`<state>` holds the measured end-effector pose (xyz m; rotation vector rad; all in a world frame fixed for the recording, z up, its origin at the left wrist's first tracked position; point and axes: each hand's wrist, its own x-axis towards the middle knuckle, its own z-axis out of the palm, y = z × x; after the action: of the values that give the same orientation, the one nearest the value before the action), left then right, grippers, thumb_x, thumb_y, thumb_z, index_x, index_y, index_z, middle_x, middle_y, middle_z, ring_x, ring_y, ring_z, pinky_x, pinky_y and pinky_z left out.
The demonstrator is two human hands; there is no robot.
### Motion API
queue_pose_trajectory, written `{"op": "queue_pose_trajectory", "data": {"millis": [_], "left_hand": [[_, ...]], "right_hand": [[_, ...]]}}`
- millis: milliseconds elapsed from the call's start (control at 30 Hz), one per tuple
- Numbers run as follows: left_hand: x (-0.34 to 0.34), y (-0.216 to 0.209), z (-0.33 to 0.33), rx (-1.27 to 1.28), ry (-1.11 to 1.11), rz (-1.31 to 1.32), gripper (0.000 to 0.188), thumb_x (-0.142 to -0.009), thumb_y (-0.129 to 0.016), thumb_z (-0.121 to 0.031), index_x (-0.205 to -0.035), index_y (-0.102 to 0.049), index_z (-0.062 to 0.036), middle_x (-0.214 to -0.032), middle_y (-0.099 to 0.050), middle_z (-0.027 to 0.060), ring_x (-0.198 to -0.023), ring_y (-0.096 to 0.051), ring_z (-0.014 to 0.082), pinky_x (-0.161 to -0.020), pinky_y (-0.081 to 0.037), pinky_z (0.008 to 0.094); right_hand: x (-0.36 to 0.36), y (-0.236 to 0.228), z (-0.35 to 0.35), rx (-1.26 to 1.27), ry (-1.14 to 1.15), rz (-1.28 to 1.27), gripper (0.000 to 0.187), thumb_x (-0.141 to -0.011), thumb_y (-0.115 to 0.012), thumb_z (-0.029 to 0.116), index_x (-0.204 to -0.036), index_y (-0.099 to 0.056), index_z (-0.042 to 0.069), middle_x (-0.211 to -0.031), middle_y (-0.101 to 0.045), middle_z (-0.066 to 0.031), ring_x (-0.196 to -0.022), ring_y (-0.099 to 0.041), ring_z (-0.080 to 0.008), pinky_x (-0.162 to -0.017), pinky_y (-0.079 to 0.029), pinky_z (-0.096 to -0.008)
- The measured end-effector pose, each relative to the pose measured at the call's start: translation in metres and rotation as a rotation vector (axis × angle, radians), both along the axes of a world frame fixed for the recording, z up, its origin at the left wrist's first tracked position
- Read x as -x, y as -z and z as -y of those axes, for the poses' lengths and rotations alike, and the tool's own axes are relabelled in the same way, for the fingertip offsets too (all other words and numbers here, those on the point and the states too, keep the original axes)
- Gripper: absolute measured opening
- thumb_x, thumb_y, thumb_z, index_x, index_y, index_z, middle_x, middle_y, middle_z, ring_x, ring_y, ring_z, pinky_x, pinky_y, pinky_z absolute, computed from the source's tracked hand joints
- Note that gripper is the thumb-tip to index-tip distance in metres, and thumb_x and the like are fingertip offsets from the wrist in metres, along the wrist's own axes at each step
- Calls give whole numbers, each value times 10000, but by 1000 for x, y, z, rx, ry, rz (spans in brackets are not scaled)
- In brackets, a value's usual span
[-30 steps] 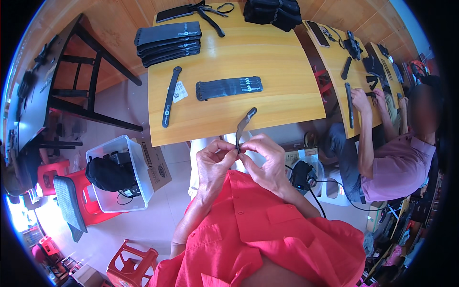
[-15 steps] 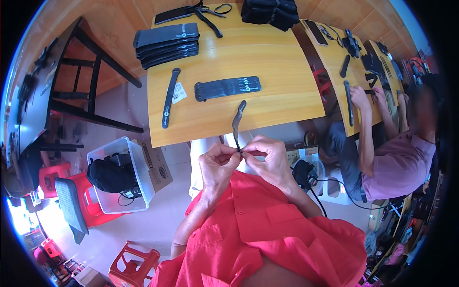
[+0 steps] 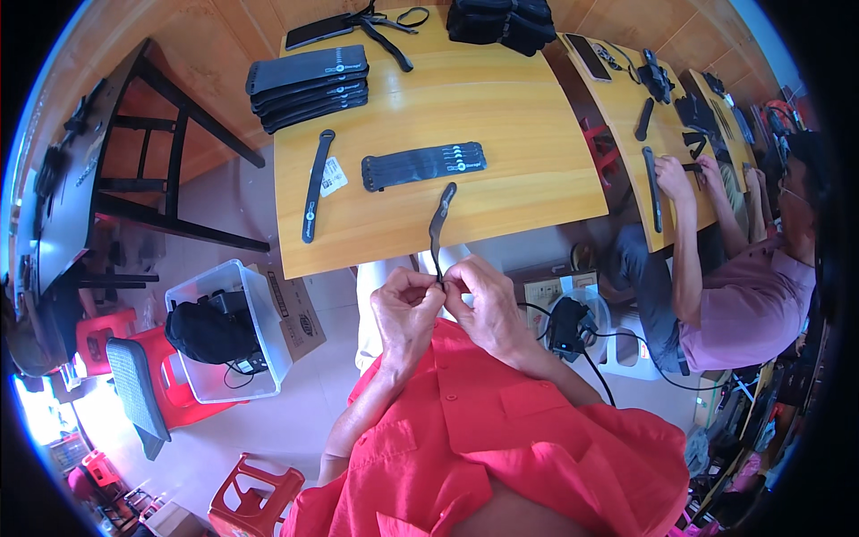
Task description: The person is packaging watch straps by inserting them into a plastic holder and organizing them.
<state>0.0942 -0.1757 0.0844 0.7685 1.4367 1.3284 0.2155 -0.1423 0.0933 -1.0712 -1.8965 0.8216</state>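
A narrow black strap (image 3: 439, 219) rises from my pinched fingers, its rounded far end over the front edge of the wooden table (image 3: 528, 201). My left hand (image 3: 404, 315) is closed on the strap's near end, thumb and fingertips pressed together. Right beside it, my right hand (image 3: 486, 302) pinches the same end, so what the fingertips cover is hidden. Beyond my hands lies a row of overlapping black straps (image 3: 403, 170) on the tabletop. Farther left, a single black strap (image 3: 318, 188) rests partly over a white label (image 3: 332, 176).
Stacked black strap bundles (image 3: 309, 80) sit at the table's far left, with a black bundle (image 3: 501, 25) at the far right. A clear plastic bin (image 3: 279, 331) with black items stands left of me. At right, a co-worker (image 3: 743, 304) handles a dark piece at another table.
Both hands have shifted slightly left with the strap, still pinching its near end. The right fingers have drawn in a little. The straps on the table stay put.
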Motion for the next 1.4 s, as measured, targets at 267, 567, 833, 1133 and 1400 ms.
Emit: {"op": "queue_pose_trajectory", "data": {"millis": [267, 567, 833, 1133, 1400], "left_hand": [[3, 2, -1, 33, 9, 268, 56, -776, -535, 43, -796, -577, 73, -773, -621, 106, -680, -633, 149, -648, -539, 246], [4, -8, -2, 55, 62, 288, 100, -829, -526, 25, -882, -581, 88, -845, -621, 134, -760, -642, 182, -704, -554, 265], [3, -5, -1, 26, 53, 288, 108, -809, -563, 30, -896, -589, 89, -841, -628, 139, -748, -639, 174, -701, -554, 266], [6, -7, -3, 59, 70, 248, 110, -796, -594, 13, -867, -587, 96, -793, -632, 140, -683, -643, 170, -650, -555, 251], [4, -8, -3, 85, 69, 210, 114, -799, -591, 8, -872, -585, 95, -780, -634, 144, -664, -644, 168, -631, -552, 248]], "right_hand": [[-2, 4, -2, 99, -9, -3, 115, -743, -582, -59, -822, -510, -18, -721, -543, -132, -639, -593, -257, -544, -486, -313], [-6, -12, -3, 214, -12, -100, 82, -773, -564, -53, -850, -546, -31, -755, -580, -125, -696, -629, -210, -609, -514, -283], [-8, -15, -3, 260, -46, -116, 93, -763, -589, -35, -854, -570, -40, -763, -592, -118, -705, -634, -198, -616, -526, -273], [-13, -14, -8, 381, -102, -133, 82, -774, -599, -33, -854, -602, -48, -766, -598, -93, -695, -624, -141, -596, -508, -237], [-16, -12, -11, 498, -127, -141, 77, -785, -588, -51, -858, -607, -66, -779, -599, -79, -718, -615, -116, -608, -502, -216]]}}
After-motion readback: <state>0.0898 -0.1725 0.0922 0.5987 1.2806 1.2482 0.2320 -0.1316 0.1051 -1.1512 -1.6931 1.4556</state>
